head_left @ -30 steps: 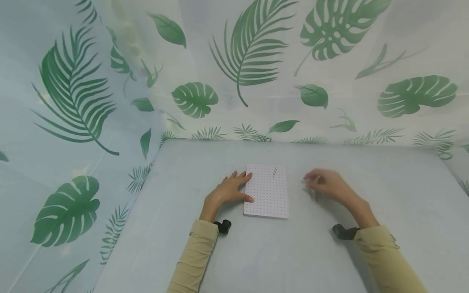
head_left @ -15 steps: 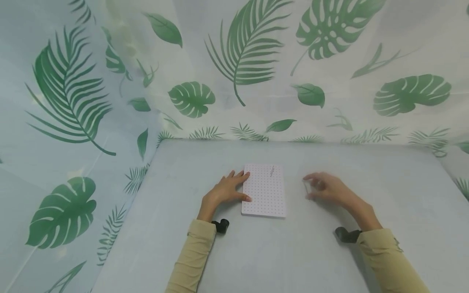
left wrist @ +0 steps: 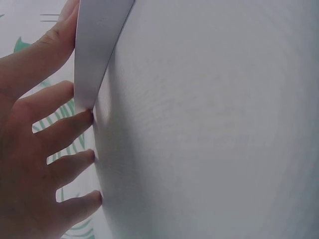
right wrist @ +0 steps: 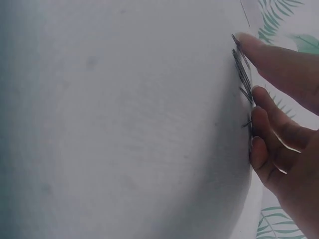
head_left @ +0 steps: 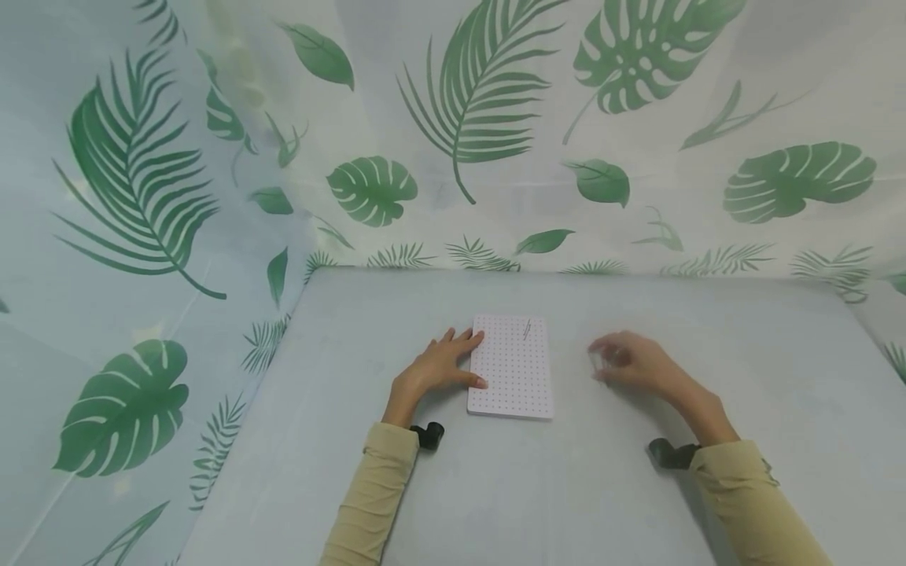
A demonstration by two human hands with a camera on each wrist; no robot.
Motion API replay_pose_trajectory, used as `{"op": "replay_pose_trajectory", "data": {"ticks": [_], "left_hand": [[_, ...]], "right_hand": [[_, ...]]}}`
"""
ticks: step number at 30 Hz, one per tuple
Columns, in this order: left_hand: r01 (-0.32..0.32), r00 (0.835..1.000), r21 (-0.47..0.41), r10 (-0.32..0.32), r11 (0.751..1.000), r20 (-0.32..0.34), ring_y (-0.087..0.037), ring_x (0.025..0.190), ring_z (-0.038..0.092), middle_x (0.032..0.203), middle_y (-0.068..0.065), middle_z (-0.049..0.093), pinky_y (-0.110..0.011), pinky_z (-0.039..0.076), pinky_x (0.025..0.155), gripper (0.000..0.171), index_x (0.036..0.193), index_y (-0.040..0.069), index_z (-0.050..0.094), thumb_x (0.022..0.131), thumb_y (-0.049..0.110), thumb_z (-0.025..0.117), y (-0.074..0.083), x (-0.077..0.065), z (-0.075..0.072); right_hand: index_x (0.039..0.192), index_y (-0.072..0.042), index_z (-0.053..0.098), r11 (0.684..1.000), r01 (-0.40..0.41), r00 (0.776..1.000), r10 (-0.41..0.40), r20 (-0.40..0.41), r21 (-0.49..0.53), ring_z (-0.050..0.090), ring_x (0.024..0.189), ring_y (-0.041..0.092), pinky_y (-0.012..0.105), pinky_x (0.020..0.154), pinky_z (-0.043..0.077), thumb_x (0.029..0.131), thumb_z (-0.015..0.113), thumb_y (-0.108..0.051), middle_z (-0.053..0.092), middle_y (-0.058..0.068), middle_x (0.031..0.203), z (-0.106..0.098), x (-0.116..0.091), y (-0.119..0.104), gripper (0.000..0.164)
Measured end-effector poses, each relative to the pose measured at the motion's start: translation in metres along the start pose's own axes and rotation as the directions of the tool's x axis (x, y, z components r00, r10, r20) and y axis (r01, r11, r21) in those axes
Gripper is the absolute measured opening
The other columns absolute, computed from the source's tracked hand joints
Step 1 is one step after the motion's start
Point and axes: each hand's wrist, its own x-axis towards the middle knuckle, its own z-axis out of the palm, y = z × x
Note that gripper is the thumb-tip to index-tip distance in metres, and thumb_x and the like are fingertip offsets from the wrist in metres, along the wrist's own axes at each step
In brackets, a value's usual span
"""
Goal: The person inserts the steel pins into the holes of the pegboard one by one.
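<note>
White and dotted with a regular grid, a rectangular pad (head_left: 511, 377) lies flat on a pale grey tabletop (head_left: 495, 495), between a person's two hands. Spread wide, the left hand (head_left: 439, 365) rests at the pad's left side, thumb and forefinger touching its edge, the other fingers reaching past it on the tabletop. Fine dark strokes (head_left: 527, 330) show near the pad's far right corner; whether they lie loose or are printed cannot be told. Well apart from the pad, the right hand (head_left: 630, 362) is bent over the tabletop, thumb and forefinger apart at their tips. Thin, dark, needle-like slivers (right wrist: 242, 74) lie at those fingertips in the right wrist view; whether the hand pinches any cannot be told. Tan sleeves (head_left: 371, 495) cover both forearms, before a white curtain (head_left: 658, 189) printed with green leaves (head_left: 375, 191).
</note>
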Motion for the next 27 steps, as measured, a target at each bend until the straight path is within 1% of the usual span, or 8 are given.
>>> {"op": "replay_pose_trajectory", "data": {"ticks": [4,11,14,18,20,24,27], "left_hand": [[0.000,1.000,-0.009,0.000,1.000,-0.001,-0.033,0.161,0.008,0.171,-0.005,0.024,-0.054,0.006,0.130,0.094,0.163,0.021,0.033,0.086,0.042,0.082,-0.001,0.000,0.000],[0.001,1.000,-0.001,-0.001,1.000,0.003,-0.033,0.161,0.008,0.171,-0.004,0.024,-0.054,0.007,0.130,0.093,0.163,0.021,0.032,0.087,0.042,0.081,0.000,-0.001,-0.001],[-0.006,1.000,-0.003,0.006,1.000,0.002,-0.033,0.161,0.008,0.171,-0.004,0.024,-0.054,0.007,0.130,0.093,0.163,0.020,0.032,0.087,0.041,0.081,0.001,0.000,-0.001],[-0.001,1.000,-0.013,0.001,1.000,0.001,-0.033,0.161,0.007,0.171,-0.004,0.024,-0.054,0.007,0.130,0.093,0.163,0.020,0.032,0.087,0.041,0.082,0.001,0.000,-0.001],[0.004,1.000,-0.017,-0.004,1.000,0.002,-0.032,0.161,0.007,0.171,-0.004,0.024,-0.054,0.007,0.130,0.093,0.163,0.021,0.033,0.086,0.040,0.082,0.001,0.000,0.000],[0.010,1.000,-0.022,-0.010,1.000,0.002,-0.032,0.161,0.007,0.170,-0.003,0.025,-0.053,0.006,0.131,0.093,0.162,0.021,0.033,0.086,0.040,0.082,0.002,-0.001,-0.001],[0.009,1.000,-0.019,-0.009,1.000,0.001,-0.032,0.161,0.007,0.171,-0.004,0.025,-0.053,0.006,0.131,0.093,0.163,0.021,0.033,0.086,0.040,0.082,0.002,-0.002,-0.002]], "right_hand": [[0.116,-0.003,0.072,1.000,-0.013,0.998,0.013,-0.057,0.007,0.068,0.097,0.037,0.056,0.085,0.057,0.087,0.081,-0.016,0.072,0.015,0.102,0.001,-0.001,0.000,0.033],[0.105,-0.003,0.075,1.000,-0.031,0.987,0.030,-0.159,-0.002,0.067,0.086,0.028,0.043,0.076,0.056,0.088,0.080,-0.014,0.074,0.012,0.095,0.003,0.000,-0.001,0.022],[0.103,-0.002,0.075,0.999,-0.036,0.981,0.039,-0.192,0.019,0.068,0.086,0.028,0.044,0.077,0.057,0.089,0.079,-0.012,0.075,0.012,0.094,0.003,0.001,-0.002,0.018],[0.102,-0.002,0.074,0.997,-0.056,0.977,0.065,-0.202,0.048,0.070,0.089,0.033,0.052,0.082,0.059,0.091,0.077,-0.013,0.075,0.015,0.095,0.001,0.003,-0.009,0.015],[0.102,-0.002,0.074,0.996,-0.072,0.977,0.083,-0.198,0.061,0.070,0.093,0.035,0.055,0.084,0.059,0.093,0.076,-0.014,0.075,0.016,0.098,0.000,0.004,-0.014,0.015],[0.103,-0.003,0.073,0.991,-0.101,0.977,0.115,-0.181,0.084,0.070,0.097,0.037,0.054,0.086,0.059,0.095,0.074,-0.017,0.075,0.018,0.102,0.000,0.008,-0.022,0.016],[0.103,-0.004,0.073,0.988,-0.118,0.977,0.133,-0.167,0.099,0.071,0.096,0.035,0.051,0.083,0.060,0.095,0.074,-0.019,0.075,0.017,0.102,0.001,0.012,-0.026,0.018]]}}
